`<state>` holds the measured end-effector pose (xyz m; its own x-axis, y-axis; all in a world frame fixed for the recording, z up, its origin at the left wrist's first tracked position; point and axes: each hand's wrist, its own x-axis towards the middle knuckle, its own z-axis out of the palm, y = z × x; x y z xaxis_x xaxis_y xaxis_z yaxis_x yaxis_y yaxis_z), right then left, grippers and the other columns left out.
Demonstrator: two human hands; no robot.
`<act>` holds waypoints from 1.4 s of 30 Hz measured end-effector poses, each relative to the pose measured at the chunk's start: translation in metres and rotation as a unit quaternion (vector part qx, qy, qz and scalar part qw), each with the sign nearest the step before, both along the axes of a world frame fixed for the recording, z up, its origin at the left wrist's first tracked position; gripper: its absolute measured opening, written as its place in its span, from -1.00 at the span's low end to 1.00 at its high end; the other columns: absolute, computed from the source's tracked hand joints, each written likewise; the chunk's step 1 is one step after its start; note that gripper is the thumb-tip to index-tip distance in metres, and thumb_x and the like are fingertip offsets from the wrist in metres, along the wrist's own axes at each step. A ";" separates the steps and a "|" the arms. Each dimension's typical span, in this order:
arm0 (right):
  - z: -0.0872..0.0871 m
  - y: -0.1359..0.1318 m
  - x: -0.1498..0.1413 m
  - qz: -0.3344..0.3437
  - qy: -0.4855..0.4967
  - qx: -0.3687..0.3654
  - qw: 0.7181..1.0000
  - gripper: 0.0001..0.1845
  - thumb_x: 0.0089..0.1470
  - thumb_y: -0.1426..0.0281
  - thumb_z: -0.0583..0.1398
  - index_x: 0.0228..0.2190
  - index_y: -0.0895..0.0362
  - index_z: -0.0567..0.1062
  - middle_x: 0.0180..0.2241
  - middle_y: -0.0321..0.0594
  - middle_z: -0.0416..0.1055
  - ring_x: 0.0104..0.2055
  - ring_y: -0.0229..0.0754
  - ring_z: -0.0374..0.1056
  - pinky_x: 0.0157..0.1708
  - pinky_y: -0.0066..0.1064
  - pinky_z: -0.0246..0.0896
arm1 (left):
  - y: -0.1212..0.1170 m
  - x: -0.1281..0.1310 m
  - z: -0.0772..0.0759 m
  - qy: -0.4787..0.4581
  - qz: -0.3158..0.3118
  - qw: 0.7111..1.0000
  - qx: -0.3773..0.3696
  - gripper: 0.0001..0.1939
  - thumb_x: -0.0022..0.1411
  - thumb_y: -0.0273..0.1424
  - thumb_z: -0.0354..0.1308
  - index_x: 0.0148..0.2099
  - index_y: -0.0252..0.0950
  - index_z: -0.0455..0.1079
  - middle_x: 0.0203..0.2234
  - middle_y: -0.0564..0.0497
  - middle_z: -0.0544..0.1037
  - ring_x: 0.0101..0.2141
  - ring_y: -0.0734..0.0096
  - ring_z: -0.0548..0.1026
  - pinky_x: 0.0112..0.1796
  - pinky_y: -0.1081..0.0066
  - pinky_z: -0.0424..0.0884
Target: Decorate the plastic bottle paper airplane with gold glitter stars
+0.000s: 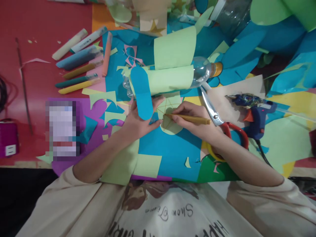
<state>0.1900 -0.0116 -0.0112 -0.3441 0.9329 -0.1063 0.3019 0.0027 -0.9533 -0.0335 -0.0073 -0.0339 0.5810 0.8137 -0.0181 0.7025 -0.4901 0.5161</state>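
Observation:
My right hand (195, 120) grips a mustard-yellow marker (194, 119), its tip on a pale green paper circle (172, 128). Mustard lines forming a star shape cross that circle. My left hand (138, 120) lies at the circle's left edge, thumb and fingers spread apart. A blue rounded paper strip (142, 93) covers part of that hand and overlaps the bottle above. The clear plastic bottle (201, 70) lies on its side, wrapped in pale green paper (170, 79), with an orange cap toward the right.
Red-handled scissors (216, 117) and a blue hot glue gun (258, 115) lie to the right. Several markers (79, 56) are at the upper left, above a phone (63, 128) with a blurred screen. Paper scraps (115, 117) and coloured sheets cover much of the red table (37, 82).

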 end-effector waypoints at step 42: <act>0.002 -0.005 0.002 0.154 -0.003 0.056 0.986 -0.72 0.16 0.39 0.16 -0.57 0.09 0.28 -0.58 -0.35 0.26 -0.54 -0.33 0.15 -0.51 -0.45 0.06 | 0.003 0.002 0.006 0.010 0.021 0.999 -0.035 -0.43 0.37 -0.10 0.01 0.32 -0.24 0.22 0.25 -0.16 0.37 0.25 -0.07 0.29 0.21 -0.05 0.21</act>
